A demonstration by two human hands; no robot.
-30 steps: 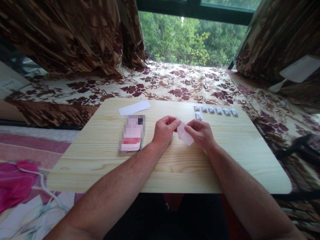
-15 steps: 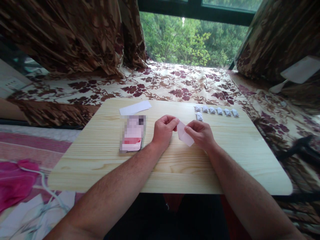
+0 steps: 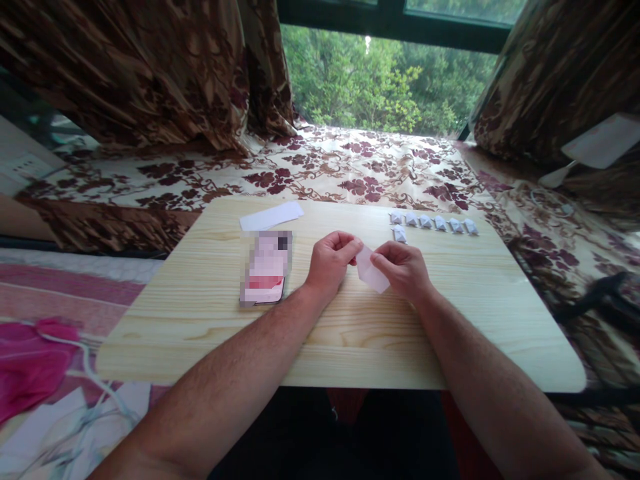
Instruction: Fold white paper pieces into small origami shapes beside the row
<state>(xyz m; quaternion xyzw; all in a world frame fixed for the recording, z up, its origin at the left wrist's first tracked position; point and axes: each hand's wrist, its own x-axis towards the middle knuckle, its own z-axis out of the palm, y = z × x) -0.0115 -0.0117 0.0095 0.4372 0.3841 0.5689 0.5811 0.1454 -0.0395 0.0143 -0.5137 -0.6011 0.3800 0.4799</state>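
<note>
A small piece of folded white paper is held up between my hands above the wooden table. My left hand pinches its upper left corner between thumb and fingers. On its right edge, my right hand has thumb and fingers closed on the paper. The fingertips hide parts of the edges, so the exact folds cannot be made out. Behind my right hand stand several small folded white paper shapes in a row, with one more paper shape in front of the row's left end.
Left of my hands lies a phone, partly blurred. White paper strips lie behind it on the light wooden table. Past the far edge is a flowered cloth ledge below a window. A pink cloth and white cable lie at lower left.
Almost nothing differs. Both hands and the paper sit a few pixels further right, and the whole view has shifted slightly with them.
</note>
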